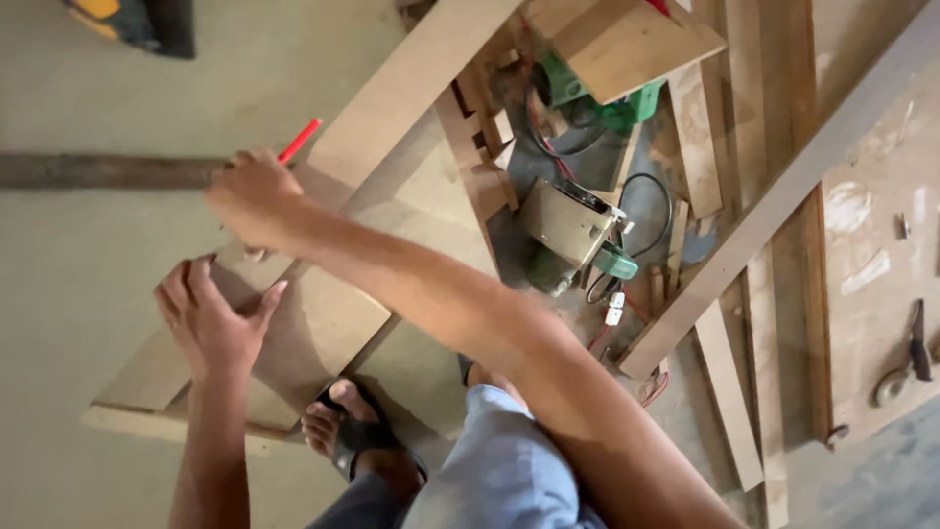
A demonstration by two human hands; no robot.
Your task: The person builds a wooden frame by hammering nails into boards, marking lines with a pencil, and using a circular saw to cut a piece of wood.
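A long brown wooden board [411,78] lies slanted on the floor, running from the lower left to the top middle. My right hand [253,196] reaches across it and is closed on a red pencil [300,140], whose top sticks up past my fingers. My left hand [208,318] rests flat on the board's near end with fingers spread, beside a smaller wooden piece [328,323] lying on the board. My sandalled foot [343,426] stands against the board's lower edge.
A green power tool with a metal plate [573,230] and its cables lie among scrap wood at centre right. A long batten [783,186] slants across the right. Pliers [918,343] lie on a panel at far right. A dark bar [98,171] crosses the floor at left.
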